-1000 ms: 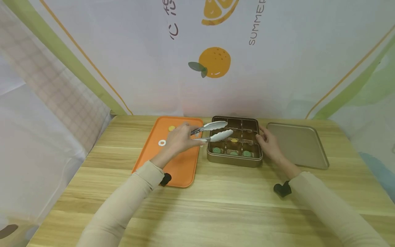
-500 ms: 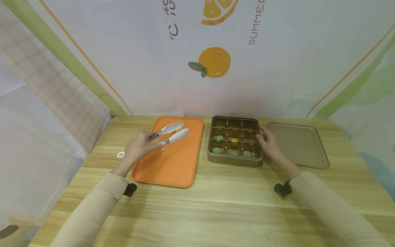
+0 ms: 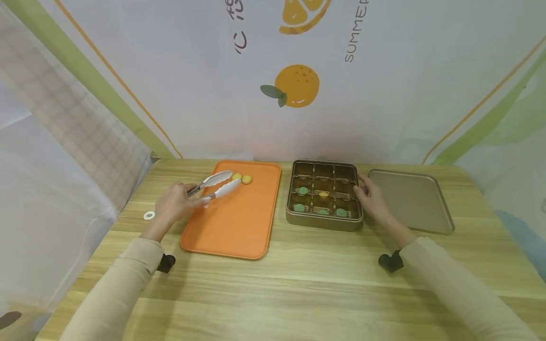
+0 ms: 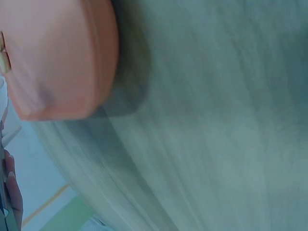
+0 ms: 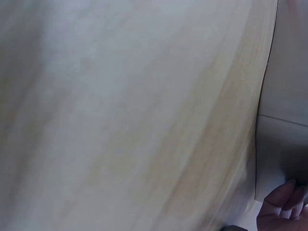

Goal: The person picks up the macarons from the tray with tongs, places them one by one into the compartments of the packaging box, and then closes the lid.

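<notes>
My left hand [image 3: 172,202] holds metal tongs with pale scalloped tips [image 3: 226,187] over the orange tray [image 3: 230,232]. The tips stand apart with nothing between them, just left of two round yellow cookies [image 3: 247,179] at the tray's far side. A white ring [image 3: 149,215] shows at the tongs' back end. My right hand [image 3: 373,196] grips the right rim of a brown tin box [image 3: 324,221] with a divided insert. Several green cookies [image 3: 303,190] and one yellow cookie [image 3: 323,194] lie in its near and middle compartments. The right fingers [image 5: 284,197] touch the tin's wall.
A flat metal lid [image 3: 411,201] lies right of the tin on the wooden table [image 3: 273,293]. Behind the table's back edge hangs a white cloth [image 3: 204,94] printed with oranges.
My left hand has carried the tongs leftward from above the tin to the orange tray, uncovering a green cookie in the tin. The right hand stays on the rim.
</notes>
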`<state>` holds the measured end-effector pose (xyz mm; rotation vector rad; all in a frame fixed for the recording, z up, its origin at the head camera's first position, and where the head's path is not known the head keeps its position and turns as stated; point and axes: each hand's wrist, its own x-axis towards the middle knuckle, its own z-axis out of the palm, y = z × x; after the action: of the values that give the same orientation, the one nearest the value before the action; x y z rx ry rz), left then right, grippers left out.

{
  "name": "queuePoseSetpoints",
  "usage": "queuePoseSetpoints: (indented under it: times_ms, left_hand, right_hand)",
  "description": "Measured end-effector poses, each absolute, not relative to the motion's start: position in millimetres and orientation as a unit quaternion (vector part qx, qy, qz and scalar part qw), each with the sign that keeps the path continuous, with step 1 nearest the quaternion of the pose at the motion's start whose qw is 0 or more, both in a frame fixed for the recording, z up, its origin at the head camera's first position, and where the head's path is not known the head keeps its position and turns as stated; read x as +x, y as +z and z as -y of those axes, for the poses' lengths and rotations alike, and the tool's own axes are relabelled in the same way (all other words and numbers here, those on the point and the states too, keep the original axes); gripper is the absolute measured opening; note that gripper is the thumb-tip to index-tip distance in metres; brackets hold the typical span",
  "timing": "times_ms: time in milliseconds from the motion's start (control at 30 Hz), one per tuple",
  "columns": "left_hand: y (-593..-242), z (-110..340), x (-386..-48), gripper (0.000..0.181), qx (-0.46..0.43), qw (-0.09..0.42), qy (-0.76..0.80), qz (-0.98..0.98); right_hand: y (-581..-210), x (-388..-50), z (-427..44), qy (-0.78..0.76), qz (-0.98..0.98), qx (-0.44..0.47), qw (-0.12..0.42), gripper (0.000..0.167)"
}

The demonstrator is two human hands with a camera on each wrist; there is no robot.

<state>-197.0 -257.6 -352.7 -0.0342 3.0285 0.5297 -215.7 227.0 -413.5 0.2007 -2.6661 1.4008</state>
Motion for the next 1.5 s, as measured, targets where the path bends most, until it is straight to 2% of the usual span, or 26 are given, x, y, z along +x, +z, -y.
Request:
queuePoseSetpoints:
  times_ms: [767,1000,1500]
  left_hand:
    - [-352.0,264.2,-218.8,0.065,0.046,0.026,0.139,-0.989]
    - [-349.6,263.6,-220.8,0.064,0.040,0.039,0.138,-0.989]
    - [-351.4,262.9,-218.2,0.062,0.033,0.034,0.145,-0.988]
  right_hand:
    - [-414.6,-216.0,-227.5,0.475,0.876,0.061,0.053,0.050]
    - [-414.2,-216.6,-227.8,0.474,0.878,0.057,0.046,0.051]
    - [-414.9,-216.4,-228.5,0.465,0.881,0.062,0.054,0.051]
